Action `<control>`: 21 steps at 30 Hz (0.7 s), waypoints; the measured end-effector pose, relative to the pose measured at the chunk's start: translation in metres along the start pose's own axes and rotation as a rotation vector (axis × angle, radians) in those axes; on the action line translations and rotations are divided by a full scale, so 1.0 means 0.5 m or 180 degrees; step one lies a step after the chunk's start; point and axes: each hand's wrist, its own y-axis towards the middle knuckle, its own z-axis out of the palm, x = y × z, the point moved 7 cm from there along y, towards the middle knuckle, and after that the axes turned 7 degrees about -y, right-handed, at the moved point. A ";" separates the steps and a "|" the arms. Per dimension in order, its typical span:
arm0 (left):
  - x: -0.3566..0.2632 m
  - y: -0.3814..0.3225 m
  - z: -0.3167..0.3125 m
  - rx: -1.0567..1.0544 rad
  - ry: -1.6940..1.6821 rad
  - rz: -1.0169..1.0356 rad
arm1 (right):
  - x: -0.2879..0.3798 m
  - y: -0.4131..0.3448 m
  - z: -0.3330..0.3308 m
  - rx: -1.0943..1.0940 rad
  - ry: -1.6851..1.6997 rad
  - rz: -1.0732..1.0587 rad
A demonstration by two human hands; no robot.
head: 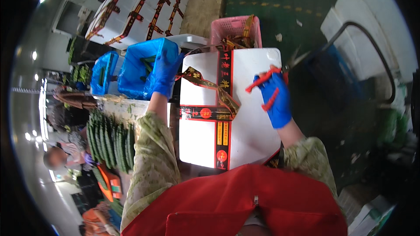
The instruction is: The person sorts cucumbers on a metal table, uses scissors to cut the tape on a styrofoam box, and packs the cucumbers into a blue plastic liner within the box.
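A white foam box (200,141) stands before me, with black, red and gold printed tape (224,72) crossing its lid. A loose, twisted length of the same tape (210,85) lies over the lid and runs up to my left hand. My left hand (165,72), in a blue glove, is at the box's left edge beside a blue-lined crate; whether its fingers grip the tape I cannot tell. My right hand (277,100), also blue-gloved, is over the right part of the lid and holds a red-handled tool (262,79), whose kind is unclear.
A pink plastic basket (218,28) with tape scraps touches the box's far side. Blue-lined crates (131,59) stand at the left, above a row of cucumbers (110,141). Taped foam boxes (144,9) are stacked behind. Two people work at the far left. A dark curved bar (370,31) is at the right.
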 end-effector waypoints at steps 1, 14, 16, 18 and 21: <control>-0.085 0.015 0.040 -0.0077 0.0627 0.0603 | 0.009 0.063 -0.010 -0.0062 -0.0351 -0.0294; -0.061 0.093 0.190 0.0740 0.1833 0.1536 | -0.035 0.201 -0.023 -0.0365 -0.1967 -0.1025; -0.035 0.130 0.120 0.0619 0.1851 0.1422 | -0.042 0.210 -0.018 -0.0360 -0.1937 -0.1034; 0.001 0.150 -0.072 0.0436 0.1274 0.0600 | -0.052 0.221 -0.040 -0.0312 -0.1839 -0.1017; 0.070 0.026 -0.417 -0.0196 -0.1505 -0.0511 | -0.053 0.234 -0.038 -0.0188 -0.1876 -0.1057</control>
